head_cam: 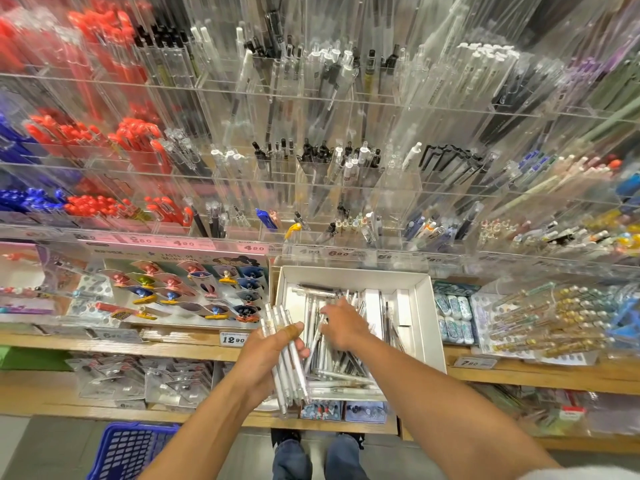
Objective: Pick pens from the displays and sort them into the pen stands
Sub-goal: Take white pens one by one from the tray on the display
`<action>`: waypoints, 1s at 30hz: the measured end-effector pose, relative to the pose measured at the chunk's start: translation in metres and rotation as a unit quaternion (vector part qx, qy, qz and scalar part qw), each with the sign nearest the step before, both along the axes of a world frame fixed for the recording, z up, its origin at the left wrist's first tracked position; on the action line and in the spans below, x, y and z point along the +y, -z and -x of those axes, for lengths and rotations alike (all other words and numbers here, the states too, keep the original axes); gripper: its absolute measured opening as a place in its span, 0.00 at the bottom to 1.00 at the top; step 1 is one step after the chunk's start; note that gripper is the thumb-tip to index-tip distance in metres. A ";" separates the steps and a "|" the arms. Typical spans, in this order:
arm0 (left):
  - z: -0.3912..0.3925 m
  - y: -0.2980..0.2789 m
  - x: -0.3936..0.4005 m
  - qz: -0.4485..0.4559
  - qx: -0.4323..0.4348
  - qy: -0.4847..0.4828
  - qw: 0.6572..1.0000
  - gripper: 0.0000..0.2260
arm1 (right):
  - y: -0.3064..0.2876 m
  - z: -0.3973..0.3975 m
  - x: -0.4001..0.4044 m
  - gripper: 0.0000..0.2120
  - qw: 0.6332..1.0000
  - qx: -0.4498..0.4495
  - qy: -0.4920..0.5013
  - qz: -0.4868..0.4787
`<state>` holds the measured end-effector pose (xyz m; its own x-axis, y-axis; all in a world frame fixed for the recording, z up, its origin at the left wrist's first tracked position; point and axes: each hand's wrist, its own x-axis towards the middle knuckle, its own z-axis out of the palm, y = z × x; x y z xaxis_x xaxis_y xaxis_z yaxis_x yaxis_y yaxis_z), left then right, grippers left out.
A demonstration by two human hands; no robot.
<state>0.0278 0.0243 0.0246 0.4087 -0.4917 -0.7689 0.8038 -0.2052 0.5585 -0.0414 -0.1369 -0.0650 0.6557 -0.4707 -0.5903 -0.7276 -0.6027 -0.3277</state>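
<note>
On the near wooden shelf (194, 351), at the middle of the scene, sits an open white cardboard box (427, 327) holding a loose heap of clear and silver pens (341, 370), most lying lengthwise from near to far. Just left of the box's near-left corner, the left hand (268, 355) is closed around a bundle of clear-barrelled white pens (287, 355); its fingers wrap the bundle's middle, the thumb pressed across the top, and the pens stick out beyond the hand at both ends, tilted slightly left at their far tips. The right hand (341, 323) reaches into the box from the near right, palm down over the heap, fingers spread and curled toward the loose pens; whether the fingertips have pinched any one pen cannot be told, since the hand covers them.

Beyond the box, the far wall is filled with rows of clear acrylic pen stands (311, 188): red pens (138, 136) and blue pens (27, 197) toward the left, black and white pens (332, 157) in the middle, mixed pastel ones at the right. White price labels (233, 338) line the shelf edges. Left of the box lies a display card of small colourful clips (194, 292). Near the bottom left stands a blue plastic shopping basket (128, 448), and the person's jeans and dark shoes (287, 436) show below the shelf.
</note>
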 end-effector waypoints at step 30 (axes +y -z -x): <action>0.005 0.001 -0.003 -0.002 0.015 0.007 1.000 0.14 | -0.090 0.022 -0.031 0.09 0.962 -0.215 0.130 -0.105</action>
